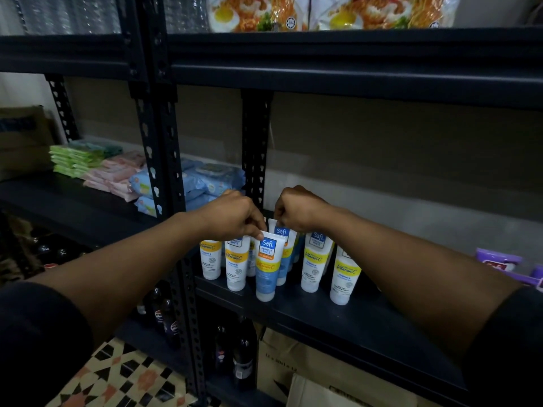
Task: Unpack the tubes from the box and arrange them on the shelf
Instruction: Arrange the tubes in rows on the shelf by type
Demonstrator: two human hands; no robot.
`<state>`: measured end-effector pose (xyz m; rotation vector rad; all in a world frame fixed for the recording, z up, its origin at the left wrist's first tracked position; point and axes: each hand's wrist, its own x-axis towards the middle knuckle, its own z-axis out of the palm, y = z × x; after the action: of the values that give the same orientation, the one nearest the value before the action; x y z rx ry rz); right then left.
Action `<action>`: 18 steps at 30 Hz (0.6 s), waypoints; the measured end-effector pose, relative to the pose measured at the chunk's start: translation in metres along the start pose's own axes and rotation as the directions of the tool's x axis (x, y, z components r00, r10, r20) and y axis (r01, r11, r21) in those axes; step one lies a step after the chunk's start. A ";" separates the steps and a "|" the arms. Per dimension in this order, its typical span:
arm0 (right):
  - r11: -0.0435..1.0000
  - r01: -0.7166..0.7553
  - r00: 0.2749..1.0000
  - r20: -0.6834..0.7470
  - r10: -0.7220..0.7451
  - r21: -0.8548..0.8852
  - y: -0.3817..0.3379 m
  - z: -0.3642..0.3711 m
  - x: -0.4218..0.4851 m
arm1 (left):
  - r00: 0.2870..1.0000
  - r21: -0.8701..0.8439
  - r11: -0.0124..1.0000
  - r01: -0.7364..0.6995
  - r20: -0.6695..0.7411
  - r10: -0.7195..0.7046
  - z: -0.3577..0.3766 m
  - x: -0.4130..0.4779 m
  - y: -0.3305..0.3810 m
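The dark metal shelf point(367, 318) fills most of the frame. In the lower centre, under its board, stands a cardboard box point(293, 362). The white tubes point(314, 259) stand cap-down in a group on the board, at the centre. The left grip point(235, 214) pinches the top edge of a blue tube point(266, 271) at the front of the group. The right grip point(299, 211) pinches the top of a second tube point(283, 251) just behind it.

Just one cam, head-worn wide-angle, facing fwd & slightly down at the dark shelf point(367, 318) from close range. Left arm point(117, 274) and right arm point(426, 265) fill the bottom corners.
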<state>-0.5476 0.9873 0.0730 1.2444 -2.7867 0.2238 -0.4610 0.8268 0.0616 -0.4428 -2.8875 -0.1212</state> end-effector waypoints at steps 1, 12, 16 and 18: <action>1.000 0.000 1.000 -0.001 0.000 0.013 0.001 -0.001 0.000 | 1.000 -0.008 1.000 0.009 0.004 -0.009 0.000 0.000 0.000; 0.992 -0.074 0.979 -0.182 0.093 0.104 0.030 -0.033 0.003 | 0.983 -0.060 0.993 0.097 -0.151 -0.105 -0.013 0.022 0.021; 0.990 -0.123 0.975 -0.178 0.134 0.070 0.046 -0.031 0.005 | 0.984 -0.030 0.993 0.115 -0.133 -0.118 -0.012 0.044 0.024; 0.990 -0.132 0.982 -0.127 0.136 0.046 0.051 -0.026 0.008 | 0.986 -0.020 0.991 0.131 -0.103 -0.133 -0.010 0.054 0.022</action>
<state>-0.5904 1.0195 0.0950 1.0102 -2.7667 0.3541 -0.5029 0.8622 0.0842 -0.2391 -2.8130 -0.1789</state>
